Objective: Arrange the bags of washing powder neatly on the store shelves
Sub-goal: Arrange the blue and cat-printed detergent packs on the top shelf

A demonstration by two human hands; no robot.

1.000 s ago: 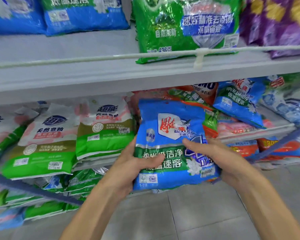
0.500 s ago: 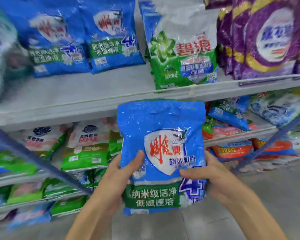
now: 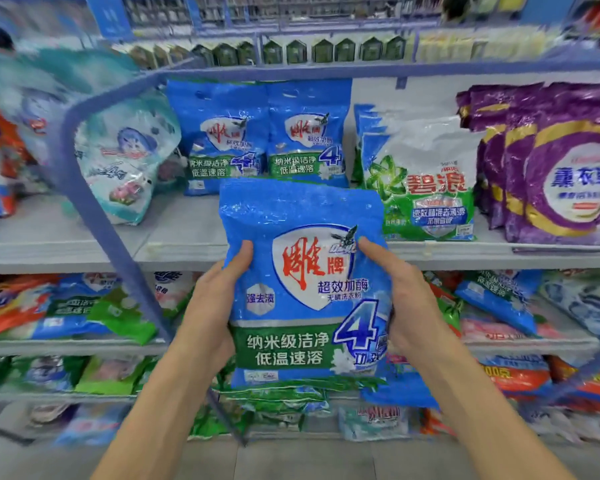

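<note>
Two hands are wrapped round one blue bag of washing powder (image 3: 302, 289). Its left edge is gripped by the left hand (image 3: 212, 306) and its right edge by the right hand (image 3: 406, 299). Each thumb is pressed flat on the front. The other fingers are hidden behind the bag. The bag is held upright in the air, in front of the shelf (image 3: 174, 251), and it is not yet set down.

Just above and behind the grip, two blue bags of the same kind (image 3: 264, 136) are stood side by side on that shelf. To the right of the grip a green and white bag (image 3: 426, 181) is seen, and purple bags (image 3: 551, 168) are lined up past it. To the left a pale teal bag (image 3: 125, 157) is leaned over, and a blue bar (image 3: 94, 209) slants down close to the left hand. Below the grip, mixed bags (image 3: 94, 313) are piled in a jumble.

Some things could go wrong from here. The bag looks soft and full, and it is held only at the sides, so it could sag and slip. If it is pushed in too hard, the two standing bags could be knocked over. If it is lifted too low, its bottom could be caught on the shelf edge. If it is set down with nothing behind it, it could flop forward.
</note>
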